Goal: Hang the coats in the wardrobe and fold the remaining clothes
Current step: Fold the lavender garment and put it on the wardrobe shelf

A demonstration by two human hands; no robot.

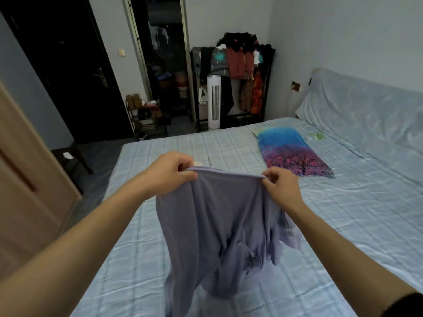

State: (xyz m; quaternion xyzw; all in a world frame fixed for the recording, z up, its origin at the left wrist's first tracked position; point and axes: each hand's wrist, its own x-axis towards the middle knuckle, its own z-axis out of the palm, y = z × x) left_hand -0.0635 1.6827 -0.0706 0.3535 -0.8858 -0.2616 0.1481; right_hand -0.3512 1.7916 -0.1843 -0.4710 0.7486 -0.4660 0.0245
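A lavender garment (pixel 224 229) hangs in the air over the bed (pixel 343 225), held up by its top edge. My left hand (pixel 170 171) grips the left end of that edge, with a small pale tag showing beside the fingers. My right hand (pixel 278 183) pinches the right end of the same edge. The cloth droops below in loose folds, its lower part bunched and reaching down toward the sheet. A clothes rack (pixel 238 74) loaded with hanging clothes stands against the far wall.
The bed has a pale blue checked sheet and a colourful pillow (pixel 293 152) with a tree print at the far right. A white tower fan (pixel 214 101) stands by the rack. A wooden door (pixel 25 179) is at my left, a shoe shelf (pixel 146 117) beyond.
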